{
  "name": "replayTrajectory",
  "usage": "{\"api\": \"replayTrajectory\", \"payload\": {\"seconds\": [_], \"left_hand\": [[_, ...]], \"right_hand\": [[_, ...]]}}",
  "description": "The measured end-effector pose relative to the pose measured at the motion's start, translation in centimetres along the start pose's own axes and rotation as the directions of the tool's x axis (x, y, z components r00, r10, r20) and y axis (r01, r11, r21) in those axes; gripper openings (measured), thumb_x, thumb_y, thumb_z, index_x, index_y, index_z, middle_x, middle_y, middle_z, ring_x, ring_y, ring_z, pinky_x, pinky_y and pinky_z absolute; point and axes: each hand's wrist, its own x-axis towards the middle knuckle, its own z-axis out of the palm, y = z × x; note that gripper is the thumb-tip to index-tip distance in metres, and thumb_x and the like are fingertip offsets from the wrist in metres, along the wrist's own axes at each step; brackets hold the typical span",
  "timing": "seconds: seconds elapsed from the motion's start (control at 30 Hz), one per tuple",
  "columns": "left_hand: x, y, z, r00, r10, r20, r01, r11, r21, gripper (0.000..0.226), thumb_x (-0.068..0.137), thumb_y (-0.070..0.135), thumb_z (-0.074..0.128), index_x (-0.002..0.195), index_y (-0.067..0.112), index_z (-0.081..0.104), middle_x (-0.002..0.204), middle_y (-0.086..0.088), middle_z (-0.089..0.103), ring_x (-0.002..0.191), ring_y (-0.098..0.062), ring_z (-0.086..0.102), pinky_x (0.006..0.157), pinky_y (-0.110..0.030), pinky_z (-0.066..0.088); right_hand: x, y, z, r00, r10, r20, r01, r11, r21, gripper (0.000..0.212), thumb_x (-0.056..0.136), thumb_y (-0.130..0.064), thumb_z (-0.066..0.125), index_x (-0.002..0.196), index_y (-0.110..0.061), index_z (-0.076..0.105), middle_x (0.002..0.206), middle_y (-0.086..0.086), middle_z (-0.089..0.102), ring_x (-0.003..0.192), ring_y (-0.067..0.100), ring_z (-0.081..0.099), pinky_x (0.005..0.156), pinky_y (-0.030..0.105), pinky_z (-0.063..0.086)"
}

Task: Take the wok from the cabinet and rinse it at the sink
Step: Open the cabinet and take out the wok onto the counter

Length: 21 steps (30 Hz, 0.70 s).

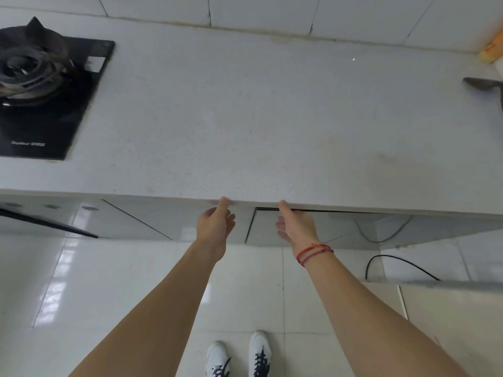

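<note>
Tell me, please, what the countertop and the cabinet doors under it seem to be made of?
The countertop looks like pale stone or an engineered quartz, smooth and fairly matte: fine dark specks run through it. The cabinet doors look like a glossy light panel, perhaps lacquered board or glass-faced: they mirror a cable and the floor. The exact material stays open.

I look down at a pale speckled countertop (245,118). Both my arms reach forward beneath its front edge. My left hand (215,227) and my right hand (296,227) are empty, fingers loosely spread, just in front of white cabinet doors (313,227). A red string bracelet (314,253) circles my right wrist. A black gas burner (35,85) sits far left. My white shoes (239,357) stand on glossy tiles.
</note>
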Motion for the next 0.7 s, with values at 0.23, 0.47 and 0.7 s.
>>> {"api": "replayTrajectory", "payload": {"seconds": [0.23, 0.47, 0.7], "left_hand": [[1.6, -0.2, 0.7, 0.999, 0.016, 0.05, -0.01, 0.994, -0.111, 0.024, 0.097, 0.019, 0.065, 0.11, -0.001, 0.061, 0.122, -0.014, 0.064, 0.116, -0.021, 0.064, 0.102, -0.031, 0.051], [2.1, -0.6, 1.2, 0.998, 0.002, 0.065, 0.012, 0.977, -0.213, 0.025, 0.099, 0.016, 0.062, 0.113, -0.004, 0.058, 0.112, -0.014, 0.064, 0.104, -0.019, 0.066, 0.103, -0.034, 0.052], [1.8, -1.4, 2.1, 0.988, -0.012, 0.151, 0.064, 0.936, -0.346, 0.031, 0.103, 0.025, 0.054, 0.119, -0.001, 0.057, 0.107, -0.01, 0.068, 0.104, -0.023, 0.071, 0.096, -0.035, 0.056]], "right_hand": [[0.8, 0.8, 0.9, 0.992, -0.097, -0.075, 0.103, 0.991, 0.082, 0.026, 0.09, -0.034, 0.068, 0.089, -0.008, 0.068, 0.088, 0.004, 0.069, 0.091, 0.016, 0.069, 0.08, 0.031, 0.058], [0.3, 1.1, 1.8, 0.989, -0.108, -0.096, 0.129, 0.961, 0.245, 0.027, 0.093, -0.029, 0.066, 0.105, -0.005, 0.065, 0.1, 0.002, 0.071, 0.097, 0.013, 0.071, 0.082, 0.031, 0.056], [1.3, 2.1, 2.8, 0.993, -0.108, -0.05, 0.119, 0.885, 0.45, 0.038, 0.096, -0.027, 0.062, 0.122, 0.0, 0.054, 0.117, 0.013, 0.068, 0.099, 0.018, 0.072, 0.089, 0.029, 0.056]]}}
